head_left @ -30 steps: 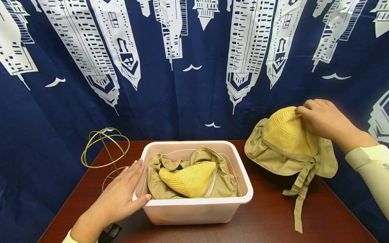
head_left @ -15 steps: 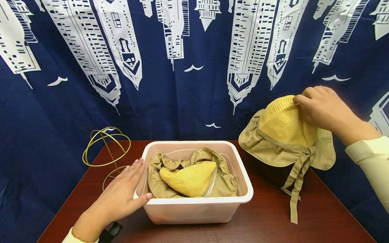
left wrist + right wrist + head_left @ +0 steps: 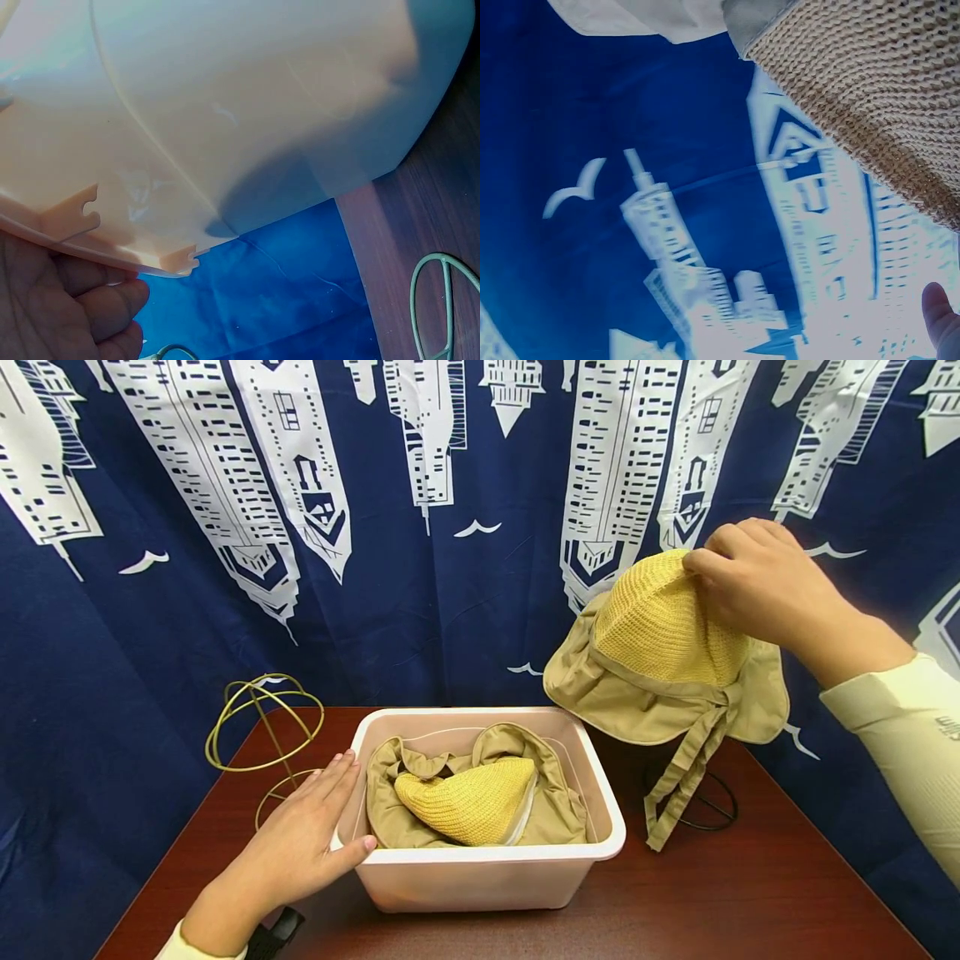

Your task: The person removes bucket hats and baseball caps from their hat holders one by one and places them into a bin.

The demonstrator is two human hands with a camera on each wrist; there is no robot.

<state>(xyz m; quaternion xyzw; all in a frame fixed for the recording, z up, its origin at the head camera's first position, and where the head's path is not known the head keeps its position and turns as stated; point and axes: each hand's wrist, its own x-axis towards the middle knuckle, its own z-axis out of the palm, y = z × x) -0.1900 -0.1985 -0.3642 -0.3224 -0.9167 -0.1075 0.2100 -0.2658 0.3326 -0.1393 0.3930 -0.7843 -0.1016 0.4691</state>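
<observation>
My right hand point(image 3: 765, 581) pinches the top of a sun hat point(image 3: 656, 618) with a yellow knitted crown, a wide khaki brim and hanging ties. It holds the hat in the air above the right side of the table, beyond the bin's back right corner. The knitted crown point(image 3: 877, 82) fills the upper right of the right wrist view. My left hand point(image 3: 296, 852) rests on the left rim of a pale pink plastic bin point(image 3: 472, 881), fingers straight, thumb at the front left corner. Inside the bin lies a second, similar hat point(image 3: 472, 802), its crown slumped sideways.
A gold wire stand point(image 3: 285, 768) with a domed top rises behind my left hand. On the right, a black wire ring point(image 3: 712, 814) sits on the reddish-brown table point(image 3: 697, 902), partly behind the ties. A navy curtain point(image 3: 480, 610) with white buildings hangs behind.
My right hand has lifted the hat upward and to the left, uncovering the black wire ring beneath it. The left hand stays on the bin's rim.
</observation>
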